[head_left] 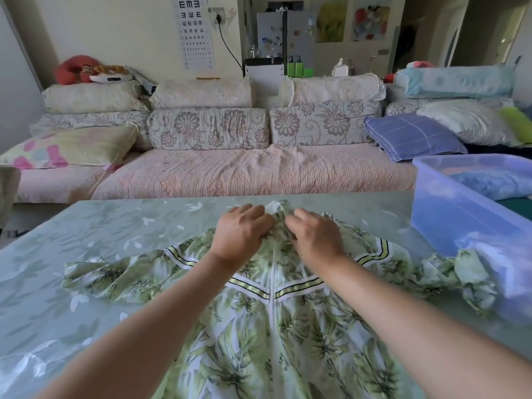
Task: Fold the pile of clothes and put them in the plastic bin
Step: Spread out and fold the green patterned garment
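Green leaf-print zip-front jacket w/ striped trim lies spread flat on the green leaf-patterned worktop, sleeves out to both sides. Left hand & right hand sit side by side at the collar, each grip curled, pinching fabric. Translucent blue plastic bin at far right, touching the right sleeve, w/ blue cloth inside.

Floral sofa behind the table; eye chart on wall
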The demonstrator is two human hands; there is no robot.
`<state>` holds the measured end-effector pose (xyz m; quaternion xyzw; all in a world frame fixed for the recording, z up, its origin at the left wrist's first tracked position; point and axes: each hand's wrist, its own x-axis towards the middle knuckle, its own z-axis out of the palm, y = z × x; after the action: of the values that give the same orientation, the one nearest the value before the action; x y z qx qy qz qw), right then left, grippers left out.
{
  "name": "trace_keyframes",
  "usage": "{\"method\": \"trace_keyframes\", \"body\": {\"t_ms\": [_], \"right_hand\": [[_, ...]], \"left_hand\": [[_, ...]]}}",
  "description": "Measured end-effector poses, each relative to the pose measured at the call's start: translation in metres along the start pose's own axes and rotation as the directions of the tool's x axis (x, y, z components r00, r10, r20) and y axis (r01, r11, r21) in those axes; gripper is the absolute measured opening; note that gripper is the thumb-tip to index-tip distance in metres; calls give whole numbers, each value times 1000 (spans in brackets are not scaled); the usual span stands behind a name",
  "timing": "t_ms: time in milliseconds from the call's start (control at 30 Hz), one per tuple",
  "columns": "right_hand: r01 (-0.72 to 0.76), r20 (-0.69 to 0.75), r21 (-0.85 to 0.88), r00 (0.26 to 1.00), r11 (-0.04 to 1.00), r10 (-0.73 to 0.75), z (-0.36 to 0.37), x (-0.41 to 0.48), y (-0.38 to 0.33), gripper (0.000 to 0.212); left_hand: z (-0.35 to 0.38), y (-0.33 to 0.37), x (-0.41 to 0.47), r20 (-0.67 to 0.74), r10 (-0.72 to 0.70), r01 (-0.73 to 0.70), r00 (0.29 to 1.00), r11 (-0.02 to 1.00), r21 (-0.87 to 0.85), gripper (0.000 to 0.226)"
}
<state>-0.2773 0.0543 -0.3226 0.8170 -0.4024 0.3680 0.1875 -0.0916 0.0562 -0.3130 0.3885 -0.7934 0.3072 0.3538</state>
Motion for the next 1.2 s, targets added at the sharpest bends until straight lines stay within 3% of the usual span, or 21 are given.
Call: {"method": "trace_keyframes", "body": {"t_ms": [33, 100, 133, 200, 267, 300, 367, 433, 500, 567, 600, 633, 700, 767, 833, 900, 967, 1033, 1133, 1167, 1200], "right_hand": [[59, 40, -48, 998, 997, -58, 3, -3, 3, 29], [177, 316, -105, 939, 979, -136, 12, -19, 9, 30], [195, 502, -92, 856, 977, -123, 13, -27, 9, 26], [112, 765, -40, 643, 993, -42, 7, -38, 4, 21], [-19, 857, 8, 515, 1000, 3, -2, -37, 0, 11], [-83, 881, 34, 473, 996, 9, -5, -37, -1, 16], [-214, 874, 74, 485, 974, 40, -10, -34, -1, 30], [-299, 738, 160, 669, 941, 87, -6, -30, -3, 40], [-231, 412, 149, 898, 961, 152, 4, -25, -4, 43], [-164, 177, 42, 972, 986, 154, 7, -18, -9, 22], [-153, 240, 9, 960, 988, 146, 13, -17, -9, 17], [-165, 409, 0, 900, 986, 150, 16, -19, -9, 50], [-251, 735, 31, 662, 968, 148, 23, -30, -6, 100], [-297, 844, -47, 498, 954, 197, 28, -42, 3, 100], [-305, 881, -130, 401, 943, 251, 29, -49, 15, 94], [-260, 893, -176, 364, 950, 265, 24, -43, 22, 91], [-181, 875, -212, 403, 960, 269, 20, -34, 21, 85], [-191, 783, -226, 548, 955, 295, 20, -24, 15, 67], [-240, 538, -206, 782, 948, 315, 31, -10, 8, 34], [-227, 483, -203, 823, 952, 299, 38, -5, 8, 28], [-207, 459, -198, 844, 958, 277, 45, 0, 9, 29]], "left_hand": [[2, -3, -5, 59, 100, -100, 993, 995, -13, 27], [6, -6, -25, 294, 218, -195, 931, 975, -104, 29], [2, -1, -33, 488, 188, -125, 852, 979, -159, 27], [-7, 13, -40, 824, 106, 53, 557, 985, -162, 14], [-16, 25, -35, 952, 63, 232, 299, 963, -137, 4], [-19, 27, -32, 975, 61, 366, 215, 920, -139, 13], [-21, 27, -28, 985, 40, 643, 166, 753, -139, 36], [-18, 24, -25, 947, -123, 730, 295, 668, -141, 49], [-10, 22, -23, 742, -348, 653, 573, 741, -156, 48], [-1, 18, -24, 517, -351, 458, 780, 884, -91, 30], [6, 15, -28, 542, -296, 349, 787, 937, 4, 36], [13, 12, -34, 636, -260, 254, 726, 962, 103, 60], [20, 7, -46, 797, -250, 212, 549, 965, 156, 100], [22, 2, -55, 885, -218, 288, 412, 952, 101, 110], [17, -1, -57, 939, -156, 321, 305, 945, 53, 105], [10, -3, -50, 958, -148, 337, 245, 940, 59, 95], [10, -5, -39, 933, -176, 414, 313, 910, 33, 83], [17, -7, -33, 863, -259, 531, 434, 847, -14, 71], [45, -19, -26, 601, -320, 420, 732, 907, -29, 42], [55, -23, -24, 517, -306, 384, 800, 922, -48, 30], [63, -27, -23, 501, -310, 380, 808, 924, -41, 30]]}}
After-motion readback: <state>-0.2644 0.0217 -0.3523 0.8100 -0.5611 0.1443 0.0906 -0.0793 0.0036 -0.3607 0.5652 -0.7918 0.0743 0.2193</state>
